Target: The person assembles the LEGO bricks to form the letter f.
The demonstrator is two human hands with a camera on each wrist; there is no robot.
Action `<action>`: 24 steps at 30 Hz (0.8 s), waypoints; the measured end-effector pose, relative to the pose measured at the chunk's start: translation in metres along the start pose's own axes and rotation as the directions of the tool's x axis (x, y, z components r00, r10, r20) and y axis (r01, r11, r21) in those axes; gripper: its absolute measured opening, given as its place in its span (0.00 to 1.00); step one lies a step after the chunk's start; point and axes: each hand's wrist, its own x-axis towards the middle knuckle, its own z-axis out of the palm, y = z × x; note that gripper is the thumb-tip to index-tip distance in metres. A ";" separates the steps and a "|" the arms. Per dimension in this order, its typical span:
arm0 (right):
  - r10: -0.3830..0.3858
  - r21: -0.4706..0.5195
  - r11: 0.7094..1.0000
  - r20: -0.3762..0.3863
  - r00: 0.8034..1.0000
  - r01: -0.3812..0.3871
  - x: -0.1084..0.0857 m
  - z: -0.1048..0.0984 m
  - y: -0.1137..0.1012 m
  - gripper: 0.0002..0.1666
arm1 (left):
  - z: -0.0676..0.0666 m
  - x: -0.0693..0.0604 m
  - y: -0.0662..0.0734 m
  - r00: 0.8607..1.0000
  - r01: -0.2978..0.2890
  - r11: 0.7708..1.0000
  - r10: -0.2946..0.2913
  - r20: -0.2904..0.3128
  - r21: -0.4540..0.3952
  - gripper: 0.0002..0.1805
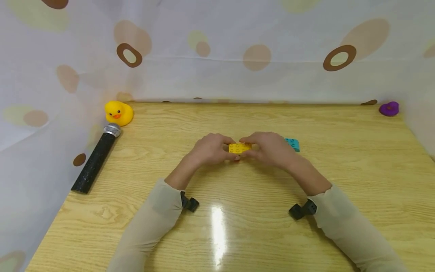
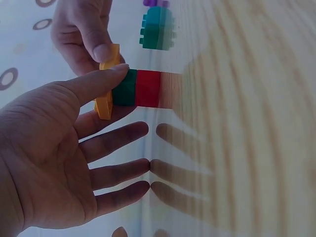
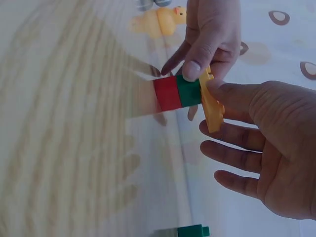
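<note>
A small stack of toy building bricks stands on the table between the hands. In the left wrist view the red brick (image 2: 147, 89) is at the bottom, the green brick (image 2: 124, 90) above it, and the yellow brick (image 1: 235, 148) lies across the top. My left hand (image 1: 210, 149) pinches the green brick between thumb and index finger, its other fingers stretched out. From the other side my right hand (image 1: 270, 149) pinches the yellow brick, with the thumb on its near side. A teal brick (image 1: 293, 144) lies just beyond the right hand, partly hidden by it.
A yellow rubber duck (image 1: 119, 113) sits at the back left, touching or close to a black microphone (image 1: 96, 160) with a silver head. A small purple duck (image 1: 389, 108) is at the far right corner. Patterned cloth (image 1: 217, 71) hangs behind the wooden table (image 1: 163, 128).
</note>
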 end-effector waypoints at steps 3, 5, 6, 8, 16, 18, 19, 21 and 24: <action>-0.001 0.041 0.999 -0.022 1.000 0.002 -0.001 -0.006 0.007 0.27 | -0.001 0.000 0.000 1.000 0.010 1.000 -0.010 0.006 0.009 0.31; 0.000 0.064 0.998 -0.046 0.999 0.003 -0.002 -0.011 0.012 0.25 | -0.001 0.000 0.001 1.000 0.016 1.000 -0.017 0.011 0.011 0.32; 0.006 0.074 0.997 -0.056 0.998 -0.001 -0.003 -0.013 0.015 0.25 | -0.001 0.000 0.001 1.000 0.020 1.000 -0.020 0.014 0.011 0.32; 0.017 0.083 0.996 -0.075 0.997 -0.011 -0.004 -0.018 0.021 0.23 | -0.001 0.001 0.001 1.000 0.026 1.000 -0.026 0.014 0.012 0.31; 0.102 0.077 0.992 -0.079 0.992 -0.096 -0.009 -0.031 0.041 0.25 | -0.001 0.001 0.002 0.999 0.040 0.999 -0.040 0.015 0.011 0.31; 0.117 0.069 0.991 -0.076 0.990 -0.112 -0.010 -0.033 0.044 0.25 | -0.001 0.001 0.002 0.999 0.043 0.999 -0.043 0.014 0.009 0.31; 0.123 0.063 0.991 -0.074 0.990 -0.119 -0.010 -0.033 0.046 0.25 | -0.001 0.001 0.002 0.999 0.044 0.999 -0.044 0.014 0.008 0.31; 0.136 0.050 0.990 -0.067 0.988 -0.133 -0.010 -0.034 0.051 0.26 | -0.002 0.001 0.002 0.999 0.045 0.999 -0.045 0.014 0.007 0.31; 0.159 0.034 0.987 -0.049 0.986 -0.157 -0.011 -0.034 0.058 0.27 | -0.002 0.000 0.002 0.999 0.046 0.999 -0.046 0.014 0.007 0.32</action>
